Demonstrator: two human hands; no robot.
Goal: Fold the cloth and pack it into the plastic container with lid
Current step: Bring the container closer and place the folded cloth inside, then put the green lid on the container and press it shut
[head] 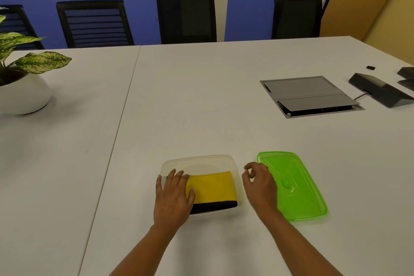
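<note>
Head view. White tabletop (pixel 201 107). Clear plastic container (pixel 199 160), near edge, centre, uncovered. Folded yellow cloth (pixel 212 187) with black border, lying inside the container, toward its near side. Left hand (pixel 173 197): flat, fingers spread, grip apart, resting on the cloth's left end and the container's left rim. Right hand (pixel 259 186): between container and green lid (pixel 295 188), fingers loosely curled, grip apart, holding nothing. Lid flat on the tabletop, just right of the container. Potted plant (pixel 22 78), far left.
</note>
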